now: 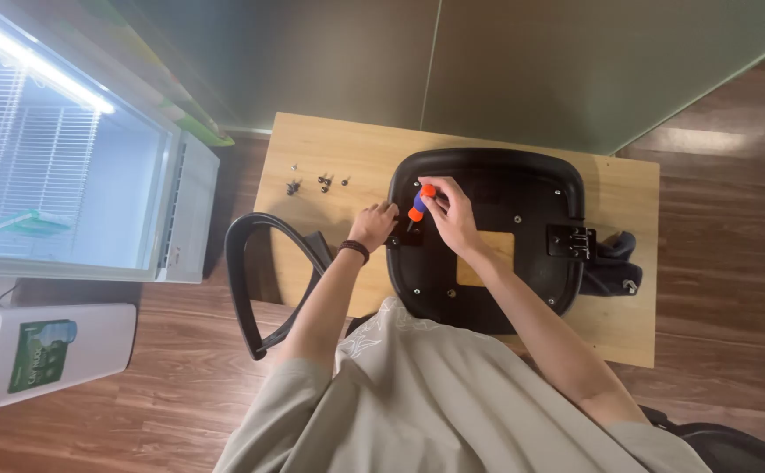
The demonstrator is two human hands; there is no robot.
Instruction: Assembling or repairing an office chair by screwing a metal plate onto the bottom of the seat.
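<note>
Looking down from the head camera, I see a short screwdriver with an orange and blue handle held in my right hand, fingers clamped round the handle. Its long axis runs tilted, handle up toward the far edge, tip down and left onto a black metal bracket at the left rim of an upturned black plastic chair seat. My left hand rests just left of that bracket, fingers curled against the seat rim and touching it; whether they pinch anything I cannot tell. So the tip lies between my two hands, the right one above it, the left one beside it. The seat lies on a light wooden bench. A curved black armrest hangs off the bench's left edge, near my left wrist. A few small dark screws sit on the bench, well beyond my left hand. A second black bracket sits on the seat's right side.
</note>
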